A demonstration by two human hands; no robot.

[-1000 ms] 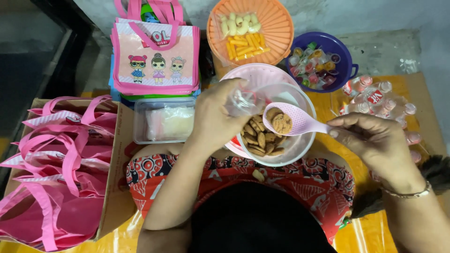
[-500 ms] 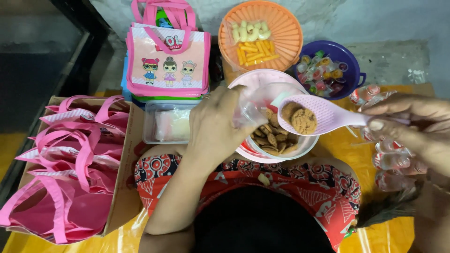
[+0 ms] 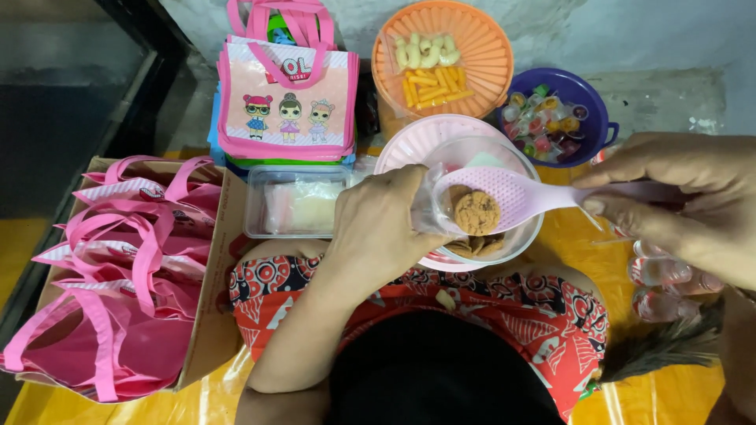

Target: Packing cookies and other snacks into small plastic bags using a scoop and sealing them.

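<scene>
My right hand (image 3: 679,197) grips the handle of a pink slotted spoon (image 3: 512,195). A round brown cookie (image 3: 476,212) lies in its bowl. My left hand (image 3: 382,224) holds a small clear plastic bag (image 3: 429,208) open at the spoon's tip, over a clear bowl (image 3: 516,240) with more cookies in it. That bowl rests on a pink plate (image 3: 413,142) in front of my lap.
A cardboard box of pink handled bags (image 3: 126,267) lies at left. Behind stand a cartoon-printed pink bag (image 3: 287,102), a clear lidded container (image 3: 295,203), an orange basket of snacks (image 3: 445,55) and a purple bowl of wrapped sweets (image 3: 555,118). Small clear cups (image 3: 657,279) lie at right.
My right hand lifted the spoon with a cookie out of the bowl and swung it left to the bag's mouth. The left hand has kept the bag over the bowl.
</scene>
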